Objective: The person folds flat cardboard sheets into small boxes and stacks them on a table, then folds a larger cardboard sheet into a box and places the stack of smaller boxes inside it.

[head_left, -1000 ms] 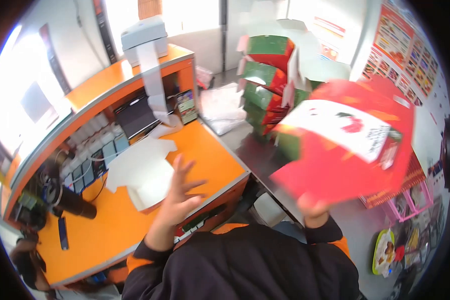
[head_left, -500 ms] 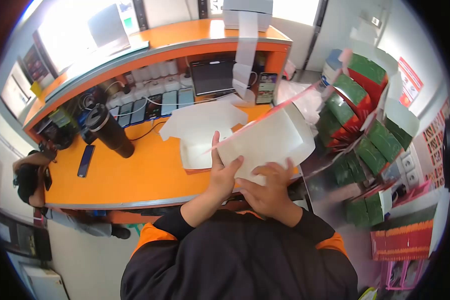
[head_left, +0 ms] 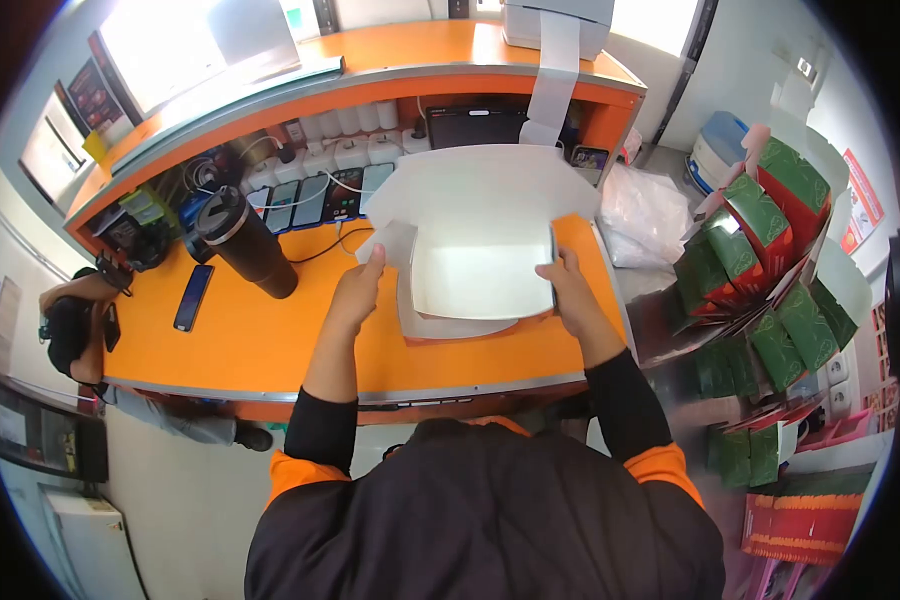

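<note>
An open cardboard food box (head_left: 482, 275), white inside, sits on the orange counter with its lid raised at the back. A second box (head_left: 450, 328) shows its pale rim and orange lower edge from underneath it. My right hand (head_left: 575, 293) grips the right wall, thumb over the rim and the other fingers outside. At the left side, my left hand (head_left: 358, 292) is closed at the box's white flap, thumb upward, its other fingers partly hidden.
A black tumbler (head_left: 245, 245) and a phone (head_left: 193, 298) stand left on the counter (head_left: 250, 350). Several charging phones line the shelf. Paper hangs from a printer (head_left: 560, 25). Stacked green-and-red boxes (head_left: 755, 240) fill the right side. Another person's arm (head_left: 82, 290) rests at the far left.
The box that I held tilted at the right has moved left and down, onto the other open box. My hands have spread to its opposite sides. The view has shifted slightly.
</note>
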Tool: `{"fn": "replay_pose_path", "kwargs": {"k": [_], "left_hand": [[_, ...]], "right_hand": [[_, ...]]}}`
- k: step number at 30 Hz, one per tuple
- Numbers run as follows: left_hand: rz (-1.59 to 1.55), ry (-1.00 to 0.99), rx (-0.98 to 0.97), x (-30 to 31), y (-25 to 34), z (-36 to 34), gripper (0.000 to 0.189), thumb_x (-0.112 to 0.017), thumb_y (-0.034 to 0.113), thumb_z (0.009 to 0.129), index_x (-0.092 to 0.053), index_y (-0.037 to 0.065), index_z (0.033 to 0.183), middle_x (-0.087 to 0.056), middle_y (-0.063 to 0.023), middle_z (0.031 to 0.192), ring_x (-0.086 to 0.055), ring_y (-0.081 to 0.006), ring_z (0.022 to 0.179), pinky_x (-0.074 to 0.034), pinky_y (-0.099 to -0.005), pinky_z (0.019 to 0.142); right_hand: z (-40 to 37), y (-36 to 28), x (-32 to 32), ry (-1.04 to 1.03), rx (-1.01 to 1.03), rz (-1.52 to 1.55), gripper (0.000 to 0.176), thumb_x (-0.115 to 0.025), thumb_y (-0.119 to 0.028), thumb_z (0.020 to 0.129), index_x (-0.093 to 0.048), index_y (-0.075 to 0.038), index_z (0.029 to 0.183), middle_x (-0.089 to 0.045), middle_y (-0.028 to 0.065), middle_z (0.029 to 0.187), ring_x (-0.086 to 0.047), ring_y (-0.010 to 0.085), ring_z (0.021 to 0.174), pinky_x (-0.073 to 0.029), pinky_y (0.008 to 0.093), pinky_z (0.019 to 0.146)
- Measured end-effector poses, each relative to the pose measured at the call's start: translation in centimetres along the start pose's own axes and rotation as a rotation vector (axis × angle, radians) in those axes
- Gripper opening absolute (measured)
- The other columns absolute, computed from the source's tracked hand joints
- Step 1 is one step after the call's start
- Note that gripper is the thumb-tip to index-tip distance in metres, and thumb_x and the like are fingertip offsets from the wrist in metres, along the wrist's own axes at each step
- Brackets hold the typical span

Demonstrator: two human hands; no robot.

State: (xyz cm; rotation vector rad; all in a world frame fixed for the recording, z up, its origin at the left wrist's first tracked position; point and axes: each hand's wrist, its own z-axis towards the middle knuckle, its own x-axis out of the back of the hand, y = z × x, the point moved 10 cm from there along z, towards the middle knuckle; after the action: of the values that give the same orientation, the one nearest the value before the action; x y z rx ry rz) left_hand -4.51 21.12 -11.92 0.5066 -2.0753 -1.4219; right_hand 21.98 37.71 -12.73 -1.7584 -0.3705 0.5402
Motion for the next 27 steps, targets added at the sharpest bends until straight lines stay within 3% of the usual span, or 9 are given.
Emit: {"fn": "replay_pose_path", "kwargs": {"k": [1, 2, 5, 7, 10, 15, 21, 24, 27], "left_hand": [[-0.033, -0.005, 0.126, -0.1, -2.2, 0.9, 0.05, -0.059, 0.038, 0.083, -0.056, -0.004, 0.112, -0.061, -0.0154, 0.102, -0.058, -0.0238, 0.095, -0.046, -0.0335, 0.08], [-0.068, -0.011, 0.249, -0.3, -4.1, 1.5, 0.05, -0.06, 0.039, 0.082, -0.059, -0.004, 0.107, -0.063, -0.015, 0.097, -0.059, -0.0238, 0.094, -0.047, -0.0332, 0.078], [0.17, -0.242, 0.036, -2.8, -3.9, 2.5, 0.04, -0.062, 0.032, 0.079, -0.063, -0.002, 0.1, -0.065, -0.0161, 0.088, -0.061, -0.0249, 0.09, -0.048, -0.0337, 0.073], [0.54, -0.167, -0.14, -2.0, -1.9, 2.5, 0.032, -0.059, 0.021, 0.076, -0.063, 0.001, 0.1, -0.064, -0.0178, 0.09, -0.061, -0.0276, 0.09, -0.048, -0.0348, 0.075], [0.752, -0.065, -0.334, -1.5, -0.6, 2.5, 0.031, -0.054, 0.01, 0.071, -0.063, 0.004, 0.1, -0.063, -0.0194, 0.092, -0.06, -0.0315, 0.091, -0.047, -0.0374, 0.077], [0.825, -0.061, -0.415, -1.2, -0.8, 3.2, 0.038, -0.049, 0.004, 0.07, -0.058, 0.004, 0.106, -0.062, -0.0197, 0.093, -0.058, -0.0358, 0.092, -0.046, -0.0403, 0.079], [0.984, -0.043, -0.34, -1.2, 0.1, 3.0, 0.046, -0.051, 0.002, 0.069, -0.05, 0.004, 0.115, -0.06, -0.023, 0.098, -0.057, -0.0375, 0.092, -0.046, -0.0417, 0.08], [0.956, -0.069, -0.307, -0.3, 0.1, 3.0, 0.05, -0.055, 0.002, 0.068, -0.048, 0.005, 0.118, -0.058, -0.0216, 0.106, -0.057, -0.0359, 0.095, -0.046, -0.0403, 0.081], [0.952, -0.11, -0.336, 0.1, -0.5, 3.4, 0.05, -0.054, 0.001, 0.069, -0.047, 0.002, 0.119, -0.057, -0.0233, 0.108, -0.057, -0.0361, 0.096, -0.046, -0.0401, 0.081]], "right_hand": [[1.1, -0.2, -1.1, -0.046, 0.087, -0.047, 0.059, -0.06, -0.027, 0.077, -0.031, -0.006, 0.124, -0.046, 0.0175, 0.103, -0.048, 0.0232, 0.097, -0.048, 0.0322, 0.073], [1.6, 1.3, -1.5, -0.098, -0.032, -0.137, 0.058, -0.06, -0.03, 0.078, -0.032, -0.007, 0.123, -0.047, 0.0159, 0.1, -0.049, 0.0226, 0.093, -0.048, 0.0314, 0.066], [0.6, 3.3, -3.7, -0.206, -0.304, -0.274, 0.056, -0.057, -0.039, 0.082, -0.033, -0.012, 0.126, -0.045, 0.01, 0.091, -0.053, 0.0186, 0.069, -0.041, 0.027, 0.039], [-1.4, 2.9, -4.9, -0.389, -0.214, -0.196, 0.063, -0.056, -0.038, 0.084, -0.027, -0.012, 0.132, -0.045, 0.0102, 0.089, -0.052, 0.0164, 0.062, -0.039, 0.0249, 0.036], [-4.2, 1.8, -6.3, -0.541, -0.135, -0.604, 0.075, -0.051, -0.036, 0.088, -0.011, -0.002, 0.14, -0.05, 0.0201, 0.105, -0.056, 0.0238, 0.087, -0.048, 0.0308, 0.058], [-4.9, 3.4, -6.6, -0.469, 0.352, -0.958, 0.072, -0.048, -0.036, 0.088, -0.02, 0.012, 0.133, -0.039, 0.0297, 0.129, -0.038, 0.0353, 0.122, -0.04, 0.0367, 0.092], [-5.9, 3.0, -7.2, -0.323, 0.423, -1.072, 0.067, -0.051, -0.038, 0.086, -0.033, 0.011, 0.129, -0.05, 0.0222, 0.114, -0.05, 0.0353, 0.105, -0.044, 0.0387, 0.084], [-6.4, 2.7, -7.2, -0.171, 0.685, -1.088, 0.063, -0.054, -0.037, 0.083, -0.04, 0.01, 0.124, -0.056, 0.0169, 0.101, -0.055, 0.0314, 0.092, -0.046, 0.0376, 0.077], [-6.6, 3.2, -7.2, -0.152, 0.71, -1.052, 0.056, -0.058, -0.035, 0.081, -0.05, 0.008, 0.116, -0.058, 0.0137, 0.09, -0.058, 0.0283, 0.083, -0.048, 0.0356, 0.069]]}}
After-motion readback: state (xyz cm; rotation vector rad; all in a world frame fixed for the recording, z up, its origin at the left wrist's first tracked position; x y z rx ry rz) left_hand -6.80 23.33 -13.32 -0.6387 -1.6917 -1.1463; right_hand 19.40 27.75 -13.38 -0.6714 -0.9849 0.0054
